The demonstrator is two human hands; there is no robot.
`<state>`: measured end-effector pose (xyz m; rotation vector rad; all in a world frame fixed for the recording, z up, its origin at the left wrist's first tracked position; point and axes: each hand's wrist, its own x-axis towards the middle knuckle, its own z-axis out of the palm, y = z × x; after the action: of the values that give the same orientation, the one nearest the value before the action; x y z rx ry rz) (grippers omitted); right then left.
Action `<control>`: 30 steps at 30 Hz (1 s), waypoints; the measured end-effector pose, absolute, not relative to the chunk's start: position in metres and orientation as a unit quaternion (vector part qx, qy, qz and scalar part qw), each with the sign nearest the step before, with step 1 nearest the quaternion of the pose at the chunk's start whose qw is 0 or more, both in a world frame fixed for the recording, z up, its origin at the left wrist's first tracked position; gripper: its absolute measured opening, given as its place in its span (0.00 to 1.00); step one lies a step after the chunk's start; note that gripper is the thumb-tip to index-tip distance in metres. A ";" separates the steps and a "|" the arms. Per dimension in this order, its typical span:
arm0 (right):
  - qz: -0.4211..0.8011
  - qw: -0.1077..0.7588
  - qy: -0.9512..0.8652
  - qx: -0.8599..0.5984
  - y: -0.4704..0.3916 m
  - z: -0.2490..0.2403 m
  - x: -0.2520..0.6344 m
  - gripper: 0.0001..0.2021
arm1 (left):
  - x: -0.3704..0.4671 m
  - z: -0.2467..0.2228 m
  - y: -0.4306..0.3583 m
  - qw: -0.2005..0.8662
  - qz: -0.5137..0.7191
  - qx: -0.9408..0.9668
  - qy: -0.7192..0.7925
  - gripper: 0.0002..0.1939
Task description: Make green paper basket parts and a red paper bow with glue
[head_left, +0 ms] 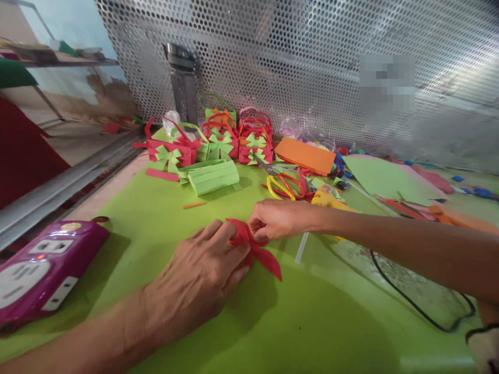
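A red paper bow [268, 261] with pointed tails is between my hands, just above or on the green tabletop. My left hand [198, 265] pinches its left side between thumb and fingers. From the right, my right hand [275, 221] is curled with its fingertips closed on the bow's upper middle. Fingers cover much of the bow's centre. Just beyond lies a folded light green paper piece [213, 177]. Scissors [286, 184] with yellow and orange handles rest behind my right hand. A yellow glue gun [326, 197] is partly hidden by my right forearm, near a translucent glue stick [301, 248].
Small paper handbags with green bows [219, 143] stand in rows at the back. An orange folded paper [305, 156] and green sheets [390, 179] lie right of them. A purple power strip [83, 244] sits at left. A black cord [413, 306] curves at right.
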<state>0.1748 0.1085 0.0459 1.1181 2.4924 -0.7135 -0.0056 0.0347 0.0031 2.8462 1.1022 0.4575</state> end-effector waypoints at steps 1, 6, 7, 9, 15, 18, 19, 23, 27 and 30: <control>-0.242 0.159 0.874 0.390 0.108 0.046 0.174 0.06 | -0.005 0.004 0.037 0.027 0.162 0.919 0.360 0.14; -0.199 0.155 0.885 0.391 0.106 0.049 0.172 0.08 | -0.003 0.006 0.050 0.023 0.198 0.910 0.363 0.21; -0.190 0.154 0.888 0.388 0.106 0.049 0.171 0.08 | -0.002 0.006 0.052 0.022 0.192 0.913 0.360 0.22; -0.178 0.154 0.895 0.378 0.106 0.050 0.170 0.07 | -0.001 0.005 0.056 0.015 0.182 0.916 0.358 0.23; -0.143 0.147 0.915 0.348 0.109 0.048 0.167 0.07 | 0.001 0.006 0.061 0.008 0.173 0.919 0.354 0.24; -0.127 0.148 0.918 0.345 0.109 0.047 0.166 0.09 | 0.001 0.006 0.062 0.010 0.155 0.916 0.370 0.22; -0.123 0.150 0.919 0.344 0.109 0.047 0.166 0.09 | 0.001 0.006 0.063 0.011 0.149 0.915 0.374 0.21; -0.125 0.146 0.922 0.335 0.108 0.048 0.166 0.08 | 0.003 0.003 0.063 0.022 0.141 0.917 0.373 0.17; -0.116 0.146 0.923 0.336 0.108 0.049 0.167 0.08 | 0.004 0.000 0.064 0.028 0.139 0.919 0.368 0.17; -0.106 0.156 0.924 0.331 0.108 0.050 0.167 0.08 | 0.004 -0.001 0.064 0.024 0.134 0.921 0.366 0.16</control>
<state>0.1669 0.1080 0.0499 0.9483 2.6464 -0.3044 0.0037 0.0637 -0.0009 2.8479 1.1331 0.4133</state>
